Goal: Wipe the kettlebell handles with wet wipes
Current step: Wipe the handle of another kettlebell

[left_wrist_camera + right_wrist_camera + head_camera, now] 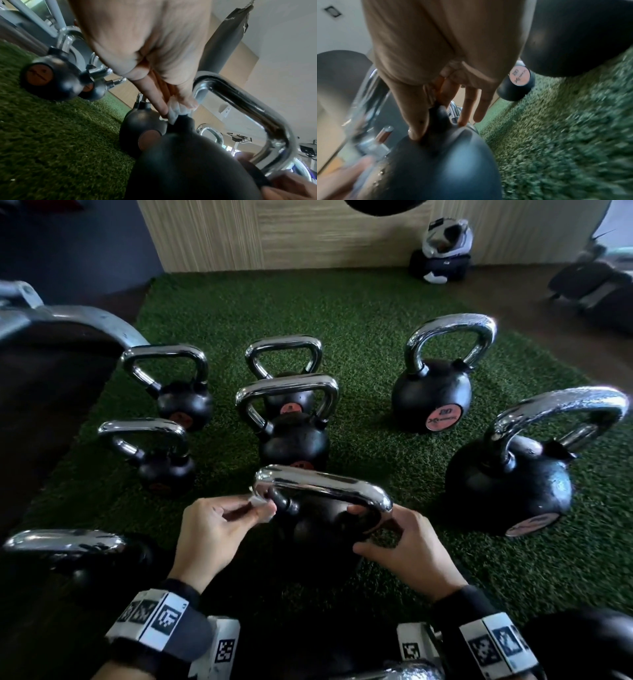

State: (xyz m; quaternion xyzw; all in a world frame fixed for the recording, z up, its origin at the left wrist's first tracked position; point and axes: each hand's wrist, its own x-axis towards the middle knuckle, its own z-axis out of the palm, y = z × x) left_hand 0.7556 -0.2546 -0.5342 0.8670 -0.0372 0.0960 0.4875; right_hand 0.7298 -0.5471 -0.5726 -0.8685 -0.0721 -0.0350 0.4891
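The nearest kettlebell (318, 529) stands on the green turf (376, 330) between my hands, black with a chrome handle (322, 486). My left hand (239, 515) pinches a small white wet wipe (258, 503) against the handle's left end, just above its black collar. The left wrist view shows that wipe (176, 112) between the thumb and fingers of my left hand (154, 54), beside the handle (248, 102). My right hand (394, 542) grips the handle's right leg at its base. In the right wrist view my right hand (436, 54) has thumb and forefinger on the black collar (440, 116), the other fingers straight.
Several more chrome-handled kettlebells stand around on the turf: two large ones at right (507, 484) (431, 395), smaller ones behind (294, 436) and at left (164, 467), one near left (68, 546). A grey machine frame (61, 320) lies left. A bag (442, 258) sits by the back wall.
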